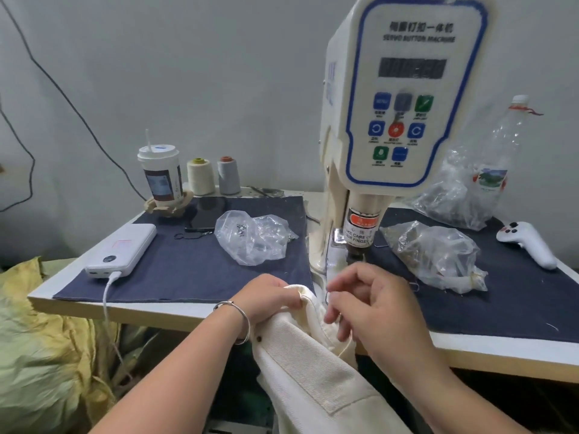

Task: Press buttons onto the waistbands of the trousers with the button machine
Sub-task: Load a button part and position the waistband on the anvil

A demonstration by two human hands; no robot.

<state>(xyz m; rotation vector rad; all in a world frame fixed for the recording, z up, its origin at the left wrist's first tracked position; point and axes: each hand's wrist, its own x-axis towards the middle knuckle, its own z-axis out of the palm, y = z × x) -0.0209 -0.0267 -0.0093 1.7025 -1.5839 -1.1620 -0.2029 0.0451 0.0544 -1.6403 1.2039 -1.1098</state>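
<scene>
Because the cream ribbed-twill cotton trousers [300, 380] are soft, limp and light, the stiffer doubled waistband edge is the likely best hold: the left hand [269, 296] pinches it, the right hand [366, 305], fingers loosely curled, touches cloth alongside. Just beyond stands the cream plastic-cased button machine [404, 98]; crinkled clear bags [255, 239] flank it.

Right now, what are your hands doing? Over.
Left hand grips the cream trousers at the waistband. Right hand pinches something small, too tiny to name. Both just below the button machine. Nothing blocking.
</scene>
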